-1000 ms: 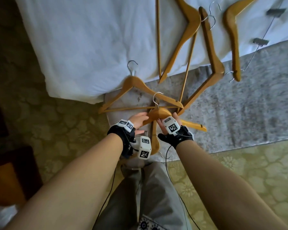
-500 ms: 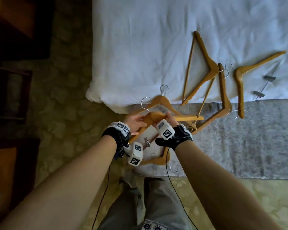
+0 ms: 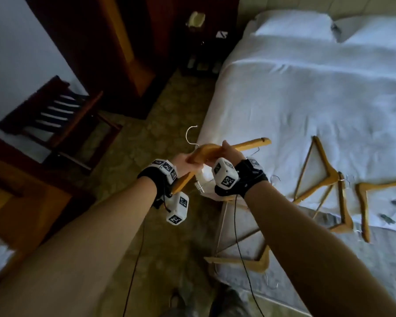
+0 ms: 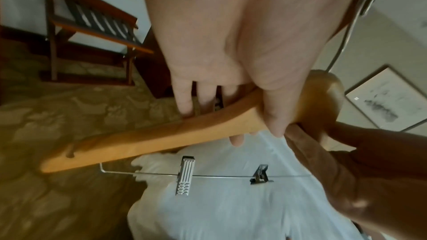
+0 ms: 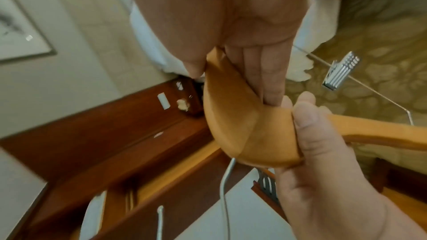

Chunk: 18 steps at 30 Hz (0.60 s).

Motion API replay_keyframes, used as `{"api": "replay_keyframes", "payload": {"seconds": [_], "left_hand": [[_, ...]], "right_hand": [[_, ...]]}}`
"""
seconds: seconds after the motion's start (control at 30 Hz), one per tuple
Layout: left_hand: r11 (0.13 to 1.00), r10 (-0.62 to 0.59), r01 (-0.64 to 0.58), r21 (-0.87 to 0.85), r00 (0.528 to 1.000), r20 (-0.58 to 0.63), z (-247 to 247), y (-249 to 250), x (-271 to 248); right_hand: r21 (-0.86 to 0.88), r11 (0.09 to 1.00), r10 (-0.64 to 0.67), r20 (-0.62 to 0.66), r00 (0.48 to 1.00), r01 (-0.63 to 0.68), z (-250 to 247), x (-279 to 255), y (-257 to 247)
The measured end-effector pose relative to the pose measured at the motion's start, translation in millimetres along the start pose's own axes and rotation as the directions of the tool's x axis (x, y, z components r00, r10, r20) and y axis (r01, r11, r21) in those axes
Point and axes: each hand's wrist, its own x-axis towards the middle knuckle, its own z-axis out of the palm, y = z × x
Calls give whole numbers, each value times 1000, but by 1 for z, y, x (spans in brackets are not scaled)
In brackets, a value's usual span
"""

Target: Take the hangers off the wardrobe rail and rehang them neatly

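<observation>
I hold a wooden clip hanger point(image 3: 207, 149) in the air over the bed's near corner, its metal hook point(image 3: 191, 135) pointing away from me. My left hand point(image 3: 185, 160) grips one arm of it, fingers curled round the wood point(image 4: 161, 138). Close beside it, my right hand point(image 3: 227, 152) pinches the hanger's middle point(image 5: 242, 125) between thumb and fingers. Two metal clips point(image 4: 185, 176) hang on its wire bar. Several more wooden hangers point(image 3: 325, 171) lie on the bed, and one point(image 3: 245, 259) sits at the bed's corner below my right forearm.
The white bed point(image 3: 306, 99) fills the right side, with a grey runner point(image 3: 386, 259) across its foot. A tall dark wooden cabinet point(image 3: 114, 53) stands ahead on the left, a slatted luggage rack point(image 3: 55, 115) beside it. Patterned carpet point(image 3: 146, 145) runs between them.
Both hands have lifted the clip hanger off the bed corner and up. My view has swung left and up, bringing the dark cabinet and luggage rack into sight.
</observation>
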Motion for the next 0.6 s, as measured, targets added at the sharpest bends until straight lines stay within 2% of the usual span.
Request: {"api": "replay_keyframes", "payload": {"seconds": [0.13,0.3,0.43,0.6], "left_hand": [[997,68,-66,30,994,-80,-78,-2,-59],[983,113,-142,-115,968,-225,-170,2,-140],[959,140,-225,-172,905,-402,-232,5,-206],[928,96,-286,-239,803,-588,-297,-4,-274]], "right_hand": [[-30,986,-163,-33,986,162,96,-78,-46],[-168,938,-270,191,944,303,207,-148,-76],[-174,880,-378,306,874,441,287,-200,-89],[-397,703,-340,540,770,590,372,-239,-90]]}}
